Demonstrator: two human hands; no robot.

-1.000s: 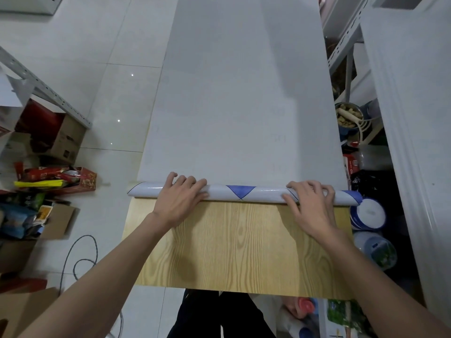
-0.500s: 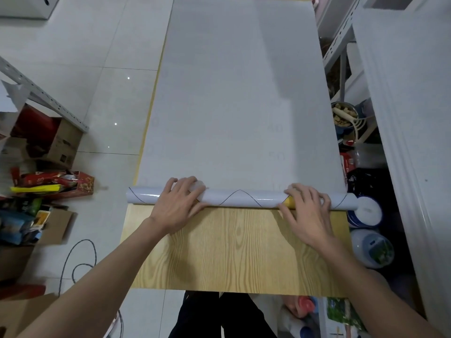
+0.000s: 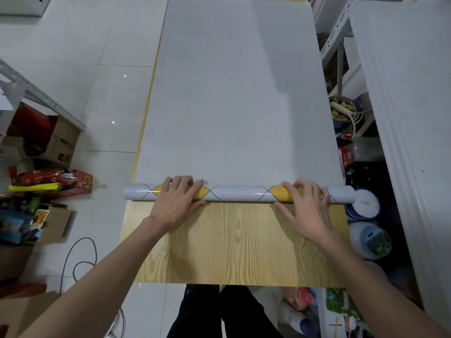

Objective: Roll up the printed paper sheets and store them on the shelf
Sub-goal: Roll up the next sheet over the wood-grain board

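Note:
A long white sheet (image 3: 239, 93) lies blank side up along the wooden table (image 3: 231, 242). Its near end is wound into a roll (image 3: 240, 193) that lies across the table, showing black crossing lines and yellow patches. My left hand (image 3: 177, 206) lies flat on the left part of the roll, fingers stretched over its top. On the right part my right hand (image 3: 305, 208) presses in the same way, its palm down on the wood behind the roll. Each end of the roll sticks out a little past the table's sides.
A grey metal shelf (image 3: 339, 32) stands to the right, with a bowl of nuts (image 3: 341, 111) and white plastic tubs (image 3: 366, 203) below it. Left on the tiled floor are cardboard boxes (image 3: 58, 142), snack packets (image 3: 51, 184), a cable (image 3: 80, 262) and a slanted metal rack beam (image 3: 44, 98).
Under both hands the roll has turned and moved a little farther away along the sheet. The print on top went from a blue triangle to yellow patches.

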